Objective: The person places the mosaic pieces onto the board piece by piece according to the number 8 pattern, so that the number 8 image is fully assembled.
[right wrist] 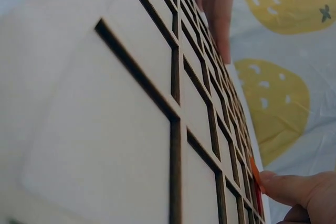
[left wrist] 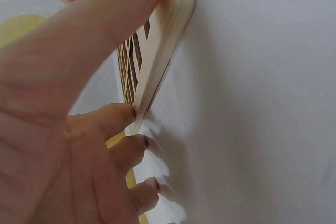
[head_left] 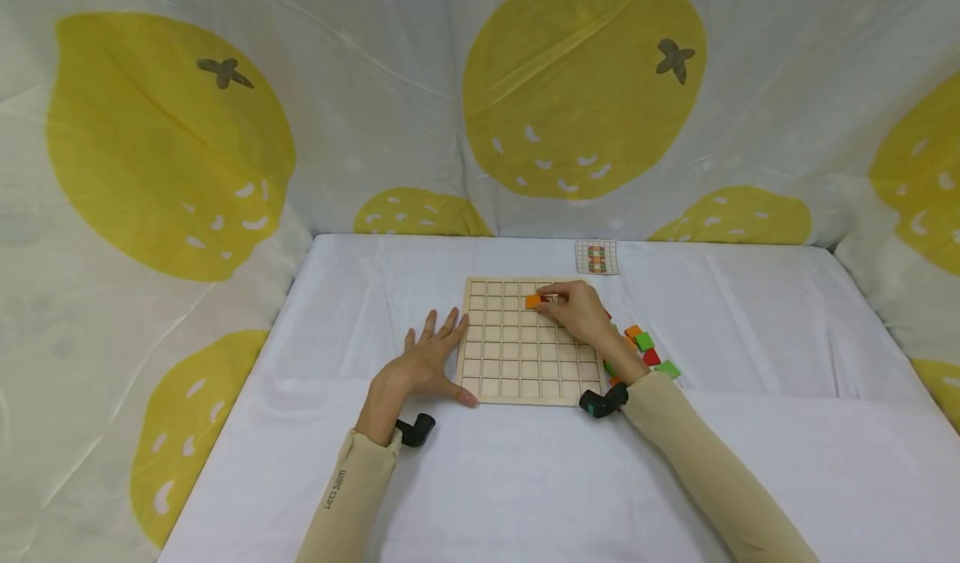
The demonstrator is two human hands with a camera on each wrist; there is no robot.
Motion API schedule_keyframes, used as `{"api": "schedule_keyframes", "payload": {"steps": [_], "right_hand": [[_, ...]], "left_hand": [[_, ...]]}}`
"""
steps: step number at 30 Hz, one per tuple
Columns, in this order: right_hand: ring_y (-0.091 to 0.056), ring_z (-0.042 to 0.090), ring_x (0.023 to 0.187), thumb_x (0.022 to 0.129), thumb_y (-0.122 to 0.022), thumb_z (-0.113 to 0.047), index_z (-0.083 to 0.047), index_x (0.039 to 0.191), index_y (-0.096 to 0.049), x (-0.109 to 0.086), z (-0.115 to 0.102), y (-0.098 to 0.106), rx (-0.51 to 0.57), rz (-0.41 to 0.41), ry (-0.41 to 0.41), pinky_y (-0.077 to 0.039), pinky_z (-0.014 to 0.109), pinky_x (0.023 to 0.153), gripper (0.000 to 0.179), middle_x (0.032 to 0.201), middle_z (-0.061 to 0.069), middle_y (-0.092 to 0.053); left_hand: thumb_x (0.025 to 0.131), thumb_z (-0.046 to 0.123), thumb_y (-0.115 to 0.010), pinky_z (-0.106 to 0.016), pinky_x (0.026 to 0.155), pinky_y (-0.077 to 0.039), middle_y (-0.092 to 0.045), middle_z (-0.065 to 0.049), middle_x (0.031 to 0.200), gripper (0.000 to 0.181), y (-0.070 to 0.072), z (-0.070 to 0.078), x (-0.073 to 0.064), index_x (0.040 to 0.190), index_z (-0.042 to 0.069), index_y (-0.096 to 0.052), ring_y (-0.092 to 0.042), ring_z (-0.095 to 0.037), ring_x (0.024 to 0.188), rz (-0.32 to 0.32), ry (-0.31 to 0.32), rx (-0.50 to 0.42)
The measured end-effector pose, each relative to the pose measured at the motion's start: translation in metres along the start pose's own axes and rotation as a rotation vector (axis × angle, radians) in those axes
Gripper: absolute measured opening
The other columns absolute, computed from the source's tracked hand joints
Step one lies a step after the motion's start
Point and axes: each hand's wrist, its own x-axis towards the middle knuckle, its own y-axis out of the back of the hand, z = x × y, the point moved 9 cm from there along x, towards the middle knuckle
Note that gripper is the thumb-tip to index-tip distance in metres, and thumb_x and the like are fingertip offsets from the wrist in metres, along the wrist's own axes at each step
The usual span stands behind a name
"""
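Note:
A square wooden grid board (head_left: 510, 351) lies flat on the white cloth. My left hand (head_left: 429, 365) spreads its fingers along the board's left side; in the left wrist view the thumb and one fingertip touch the wooden rim (left wrist: 167, 40). Over the upper part of the grid, my right hand (head_left: 581, 311) pinches an orange square tile (head_left: 532, 301) between thumb and finger. A bit of red (right wrist: 258, 196) shows beside the orange tile in the right wrist view, apparently another tile in the grid. Most cells in sight hold bare wood; the hand and forearm cover some on the right.
Loose green tiles (head_left: 667, 369), red tiles (head_left: 651, 356) and orange tiles (head_left: 633, 331) lie right of the board, partly under my right forearm. Behind the board is a small pattern card (head_left: 597, 258). A lemon-print curtain (head_left: 390, 97) stands around the table's back and sides.

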Motion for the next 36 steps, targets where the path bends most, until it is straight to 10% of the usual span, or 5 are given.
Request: {"api": "schedule_keyframes", "payload": {"steps": [23,36], "right_hand": [[-0.034,0.012,0.055,0.092,-0.08,-0.02,-0.007,0.12,-0.078,0.004,-0.002,-0.006,-0.039,0.002,0.01,-0.027,0.024,0.054,0.031,0.06,-0.002,-0.046],[-0.031,0.014,0.049,0.095,-0.077,-0.021,-0.005,0.125,-0.075,-0.032,0.021,0.045,-0.031,0.035,-0.079,-0.025,0.023,0.047,0.034,0.056,-0.002,-0.037]], "left_hand": [[0.068,0.05,-0.094,-0.073,0.125,-0.001,0.001,-0.012,0.175,0.137,0.0,0.0,0.002,0.167,0.011,-0.008,0.01,-0.045,0.16,-0.001,0.002,0.009],[0.065,0.056,-0.094,-0.073,0.124,0.003,0.002,-0.011,0.176,0.141,-0.004,-0.004,0.005,0.168,0.014,-0.008,0.012,-0.043,0.161,-0.018,0.002,-0.04]]}}
